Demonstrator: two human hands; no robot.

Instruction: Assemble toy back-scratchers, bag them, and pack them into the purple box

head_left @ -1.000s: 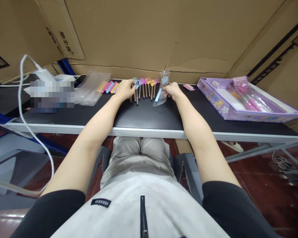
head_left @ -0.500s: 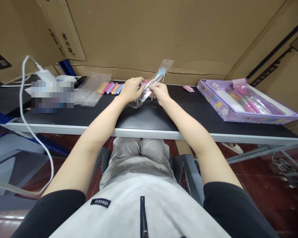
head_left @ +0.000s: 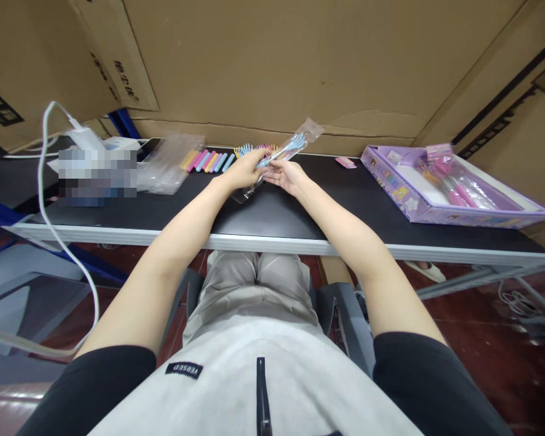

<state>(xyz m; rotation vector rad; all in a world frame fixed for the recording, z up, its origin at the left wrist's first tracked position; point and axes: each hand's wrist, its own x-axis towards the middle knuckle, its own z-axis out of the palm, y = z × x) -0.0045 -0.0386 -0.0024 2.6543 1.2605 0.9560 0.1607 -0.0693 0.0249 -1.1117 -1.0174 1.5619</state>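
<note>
Left-handed, with thumb and fingers of the left hand clamped on a clear bag, holding it aslant above the dark tabletop, lower end toward the body, upper end up and to the right. Inside the bag, a light-blue claw-headed stick, head toward the upper end. With the right hand, palm partly upturned and fingers stretched toward the left, reaching to the bag just beside the left thumb; cannot tell whether pinching it or only touching. Behind the hands, partly hidden, a row of small coloured claw heads in blue, yellow and pink. Left of these, short pastel handles side by side, then a pile of clear plastic bags. Right of the hands, well apart, pink cards lying flat; farther right, a shallow purple box with pink packaged items inside.
</note>
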